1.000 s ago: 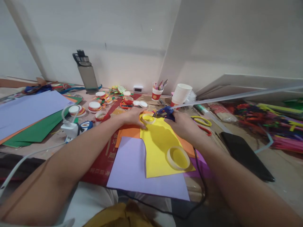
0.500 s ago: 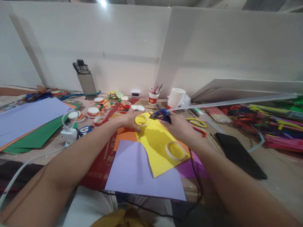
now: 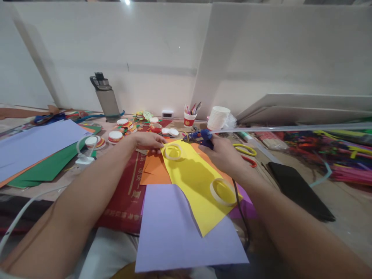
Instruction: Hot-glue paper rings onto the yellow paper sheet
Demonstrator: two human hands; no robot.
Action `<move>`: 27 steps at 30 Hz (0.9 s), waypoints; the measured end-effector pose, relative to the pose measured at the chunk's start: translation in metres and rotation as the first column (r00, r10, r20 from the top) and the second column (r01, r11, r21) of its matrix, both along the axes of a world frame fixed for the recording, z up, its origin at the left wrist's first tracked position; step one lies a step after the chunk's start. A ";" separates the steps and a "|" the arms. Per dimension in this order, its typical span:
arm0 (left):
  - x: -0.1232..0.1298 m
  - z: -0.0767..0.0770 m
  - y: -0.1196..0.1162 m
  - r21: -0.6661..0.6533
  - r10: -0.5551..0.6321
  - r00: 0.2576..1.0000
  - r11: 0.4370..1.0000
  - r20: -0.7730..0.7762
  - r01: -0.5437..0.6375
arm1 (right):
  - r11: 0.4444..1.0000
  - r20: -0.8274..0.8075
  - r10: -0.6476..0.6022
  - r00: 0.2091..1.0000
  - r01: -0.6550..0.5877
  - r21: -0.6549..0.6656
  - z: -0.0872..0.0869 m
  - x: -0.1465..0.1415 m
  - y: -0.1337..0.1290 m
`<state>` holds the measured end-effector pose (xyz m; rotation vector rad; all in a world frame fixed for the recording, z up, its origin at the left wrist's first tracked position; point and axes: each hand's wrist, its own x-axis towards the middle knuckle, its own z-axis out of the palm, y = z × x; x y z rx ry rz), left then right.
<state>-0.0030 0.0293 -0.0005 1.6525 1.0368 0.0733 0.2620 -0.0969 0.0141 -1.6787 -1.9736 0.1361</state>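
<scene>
My right hand (image 3: 225,153) is wrapped around the handle of a blue hot glue gun (image 3: 200,135). A long clear glue stick (image 3: 276,128) runs out of its back to the right. My left hand (image 3: 148,141) has its fingers curled at the upper left edge of a yellow paper sheet (image 3: 188,174), thumb and fingertips closed at that edge. On this sheet lie two pale rings, one ring (image 3: 173,152) near my left fingers and another ring (image 3: 223,192) toward the lower right. Beneath are an orange sheet (image 3: 155,172) and a lavender sheet (image 3: 186,236), which overhangs the table's front edge.
Layered paper discs (image 3: 115,136), a bottle (image 3: 107,99), a pen cup (image 3: 189,119) and stacked paper cups (image 3: 218,117) stand at the back. Yellow-handled scissors (image 3: 245,149) and a black phone (image 3: 299,190) lie right. Coloured sheets (image 3: 43,149) and a white plug (image 3: 85,159) are left.
My left hand has moved left, off the upper ring. The yellow and lavender sheets have slid toward me and right, carrying the lower ring along. The glue gun stays in my right hand.
</scene>
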 end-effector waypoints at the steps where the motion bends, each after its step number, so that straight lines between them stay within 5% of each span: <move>1: 0.002 -0.001 0.000 -0.043 0.051 0.998 0.998 0.034 -0.049 | 1.000 0.005 -0.007 1.000 0.007 -0.003 0.000 0.000 0.000; 6: 0.012 -0.004 0.003 -0.110 0.337 0.935 0.939 0.110 -0.326 | 1.000 -0.028 -0.023 0.999 0.024 0.019 0.002 0.001 0.000; 10: 0.020 -0.005 -0.004 -0.077 0.387 0.921 0.921 0.045 -0.383 | 0.999 -0.049 -0.037 0.998 0.038 0.029 0.003 0.004 0.001; 14: 0.022 0.010 -0.013 0.338 0.310 0.918 0.915 -0.249 -0.218 | 0.999 -0.050 -0.050 0.998 0.050 0.017 0.006 0.006 0.000; 16: 0.021 0.027 -0.019 0.631 0.346 0.870 0.774 -0.351 -0.053 | 0.998 -0.054 -0.052 0.997 0.053 0.026 0.006 0.006 -0.001; 18: 0.023 0.048 -0.033 0.704 0.252 0.897 0.705 -0.363 0.087 | 0.998 -0.055 -0.055 0.997 0.057 0.029 0.006 0.006 0.000; 20: 0.030 0.067 -0.056 0.588 -0.038 0.920 0.759 -0.389 0.280 | 0.998 -0.046 -0.053 0.997 0.055 0.032 0.004 0.007 0.001; 22: 0.040 0.079 -0.087 0.416 -0.383 0.851 0.751 -0.359 0.513 | 0.998 -0.030 -0.046 0.998 0.047 0.044 0.003 0.008 0.003; 24: 0.053 0.080 -0.120 0.341 -0.611 0.739 0.656 -0.284 0.673 | 0.997 -0.020 -0.043 0.999 0.044 0.058 0.002 0.009 0.005; 27: 0.070 0.067 -0.159 0.394 -0.676 0.660 0.537 -0.328 0.746 | 0.997 -0.028 -0.057 0.998 0.059 0.058 0.001 0.010 0.005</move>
